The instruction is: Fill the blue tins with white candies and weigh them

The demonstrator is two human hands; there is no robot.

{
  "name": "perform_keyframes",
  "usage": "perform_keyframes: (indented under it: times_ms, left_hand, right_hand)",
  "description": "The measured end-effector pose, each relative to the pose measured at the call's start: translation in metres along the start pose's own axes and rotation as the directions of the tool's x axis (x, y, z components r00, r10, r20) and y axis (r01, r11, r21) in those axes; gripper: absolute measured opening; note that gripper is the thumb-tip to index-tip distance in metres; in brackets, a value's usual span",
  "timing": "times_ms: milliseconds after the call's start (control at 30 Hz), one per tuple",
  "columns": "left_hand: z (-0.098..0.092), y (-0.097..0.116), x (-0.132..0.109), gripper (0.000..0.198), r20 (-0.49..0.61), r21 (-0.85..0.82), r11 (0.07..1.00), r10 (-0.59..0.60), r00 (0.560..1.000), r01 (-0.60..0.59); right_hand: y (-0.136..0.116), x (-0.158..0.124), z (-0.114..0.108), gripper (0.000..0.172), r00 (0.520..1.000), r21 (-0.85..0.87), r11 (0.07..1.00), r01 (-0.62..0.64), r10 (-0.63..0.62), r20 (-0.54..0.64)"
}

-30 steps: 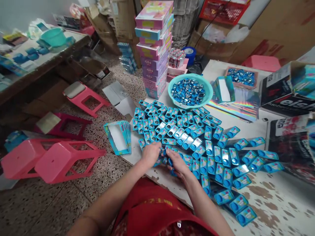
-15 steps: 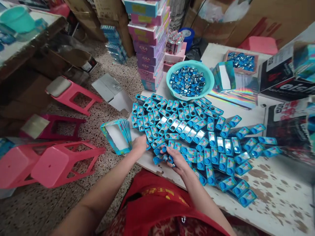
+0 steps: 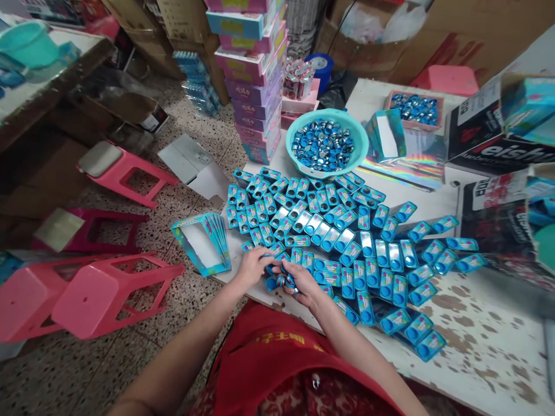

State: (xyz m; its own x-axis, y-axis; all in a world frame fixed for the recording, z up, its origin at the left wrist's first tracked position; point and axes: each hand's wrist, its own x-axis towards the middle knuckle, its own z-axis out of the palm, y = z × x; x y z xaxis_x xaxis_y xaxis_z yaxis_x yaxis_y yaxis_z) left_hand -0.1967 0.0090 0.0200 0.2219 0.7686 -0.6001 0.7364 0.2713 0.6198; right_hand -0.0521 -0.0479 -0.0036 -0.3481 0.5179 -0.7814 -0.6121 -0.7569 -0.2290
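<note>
My right hand (image 3: pixel 303 284) is curled around several small round caps (image 3: pixel 287 281), blue with silvery rims. Close by on its left, my left hand (image 3: pixel 254 267) has its fingers drawn together near the right thumb; what they pinch, if anything, is too small to make out. Under and around both hands stand many narrow blue tins (image 3: pixel 328 266), packed in rows on the white table (image 3: pixel 472 346). Tins on the left show dark round openings, while many on the right have blue caps in that spot.
Behind the tins, a turquoise basin (image 3: pixel 366 141) holds many loose caps. Open display boxes (image 3: pixel 202 245) stand at the table's left edge. A tall stack of pink and purple boxes (image 3: pixel 255 98) rises at the back. Pink stools (image 3: pixel 95 294) stand left; black cartons (image 3: pixel 477 124) are right.
My left hand has moved from the tins on the left towards my right hand. My right hand keeps its caps. The whole view has shifted slightly.
</note>
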Motion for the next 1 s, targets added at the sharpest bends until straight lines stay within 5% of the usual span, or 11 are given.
perform_keyframes:
  times_ms: [100,233,367,467,667,833,1000]
  left_hand:
    - [-0.011,-0.006,0.011,0.034,0.083,0.000,0.987,-0.159,0.984,0.160]
    - [-0.017,-0.005,0.016,0.034,0.144,0.177,0.978,-0.133,0.981,0.107]
    - [-0.015,0.010,0.018,0.016,0.066,0.501,0.862,-0.130,0.989,0.080]
    - [-0.011,0.020,0.028,0.021,0.034,0.692,0.711,-0.209,0.977,0.128]
    - [0.002,0.024,0.053,0.041,-0.007,0.763,0.615,-0.297,0.955,0.197]
    - [-0.004,0.023,0.049,0.044,0.019,0.765,0.623,-0.275,0.961,0.163]
    - [-0.001,0.034,0.024,0.035,0.128,0.510,0.857,0.011,0.992,-0.075]
  right_hand:
    - [-0.004,-0.006,-0.007,0.025,0.998,0.024,0.999,0.047,-0.046,-0.049]
    - [-0.009,-0.013,-0.017,0.023,0.997,0.052,0.996,0.072,-0.070,-0.033]
    - [-0.010,-0.014,-0.021,0.022,0.997,0.070,0.995,0.065,-0.063,-0.032]
    - [-0.009,-0.014,-0.023,0.020,0.999,0.099,0.994,0.050,-0.048,-0.023]
    - [-0.013,-0.012,-0.026,0.022,1.000,0.181,0.984,-0.003,0.004,-0.004]
    - [-0.019,-0.011,-0.027,0.031,1.000,0.109,0.994,0.020,-0.021,0.010]
    - [-0.020,-0.008,-0.023,0.037,1.000,0.019,1.000,0.024,-0.024,-0.001]
